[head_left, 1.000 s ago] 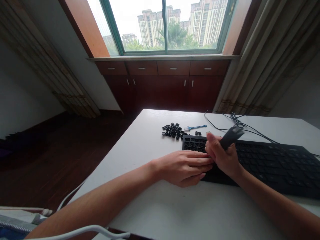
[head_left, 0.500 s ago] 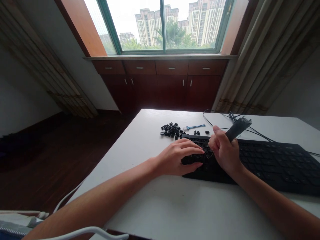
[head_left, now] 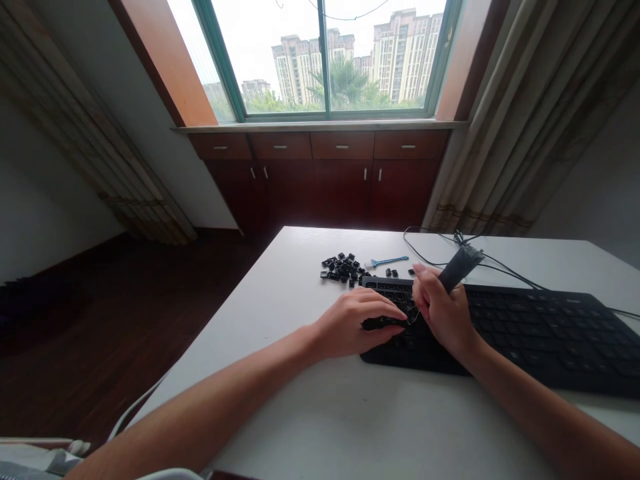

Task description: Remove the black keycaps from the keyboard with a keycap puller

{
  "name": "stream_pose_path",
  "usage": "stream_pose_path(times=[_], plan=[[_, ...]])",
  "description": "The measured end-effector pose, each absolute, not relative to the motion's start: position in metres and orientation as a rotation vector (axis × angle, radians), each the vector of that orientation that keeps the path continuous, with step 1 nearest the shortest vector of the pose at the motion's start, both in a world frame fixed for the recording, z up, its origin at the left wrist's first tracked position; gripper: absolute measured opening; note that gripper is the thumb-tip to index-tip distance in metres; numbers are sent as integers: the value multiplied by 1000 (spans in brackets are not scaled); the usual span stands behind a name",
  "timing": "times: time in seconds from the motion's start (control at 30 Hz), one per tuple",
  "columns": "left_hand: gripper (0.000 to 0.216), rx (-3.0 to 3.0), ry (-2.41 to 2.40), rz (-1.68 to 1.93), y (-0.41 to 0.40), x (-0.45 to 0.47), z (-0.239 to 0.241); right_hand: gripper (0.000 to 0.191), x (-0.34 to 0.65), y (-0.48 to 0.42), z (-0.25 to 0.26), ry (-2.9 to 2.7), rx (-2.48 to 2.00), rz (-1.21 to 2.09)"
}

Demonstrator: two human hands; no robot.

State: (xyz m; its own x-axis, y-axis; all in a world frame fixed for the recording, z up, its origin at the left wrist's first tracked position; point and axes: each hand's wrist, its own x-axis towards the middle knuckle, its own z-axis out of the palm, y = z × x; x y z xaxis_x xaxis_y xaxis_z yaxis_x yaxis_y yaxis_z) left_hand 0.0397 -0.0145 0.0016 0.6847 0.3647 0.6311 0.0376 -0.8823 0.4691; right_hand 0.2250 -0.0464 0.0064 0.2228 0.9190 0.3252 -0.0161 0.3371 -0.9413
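Note:
A black keyboard (head_left: 530,333) lies on the white table, some keycaps gone at its left end. My right hand (head_left: 447,317) is wrapped around a dark keyboard brush (head_left: 461,267), bristles up, with a thin wire puller (head_left: 413,319) coming out below the fist onto the keys. Over the keyboard's left end rests my left hand (head_left: 357,321), its thumb and fingertips drawn nearly together beside the wire's tip. Whatever is between those fingertips is too small to make out. Loose black keycaps (head_left: 344,268) lie in a pile behind the left hand.
A small blue brush (head_left: 390,261) and a few single keycaps (head_left: 392,273) lie behind the keyboard. A black cable (head_left: 505,272) loops across the back of the white table (head_left: 300,413). Beyond the table stand a dark red cabinet (head_left: 320,193) and a window.
My left thumb and fingertips have come closer together at the wire's tip. The right hand with the brush has shifted slightly left. The view has tilted up a little.

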Motion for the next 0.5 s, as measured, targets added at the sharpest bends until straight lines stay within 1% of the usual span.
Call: stream_pose_path(times=[0.17,0.23,0.3,0.37,0.5], plan=[[18,2603,580,1242,17,17,3,58,227,-48,6,-1192,-1015,818],[19,2686,716,1265,33,3,3,58,227,-49,7,-1191,-1005,825],[19,2759,936,1182,46,-9,4,59,228,-50,7,-1185,-998,832],[19,2783,1221,976,54,-19,5,59,228,-51,7,-1192,-1000,833],[21,2702,1483,832,58,-29,8,59,229,-51,5,-1211,-1003,825]])
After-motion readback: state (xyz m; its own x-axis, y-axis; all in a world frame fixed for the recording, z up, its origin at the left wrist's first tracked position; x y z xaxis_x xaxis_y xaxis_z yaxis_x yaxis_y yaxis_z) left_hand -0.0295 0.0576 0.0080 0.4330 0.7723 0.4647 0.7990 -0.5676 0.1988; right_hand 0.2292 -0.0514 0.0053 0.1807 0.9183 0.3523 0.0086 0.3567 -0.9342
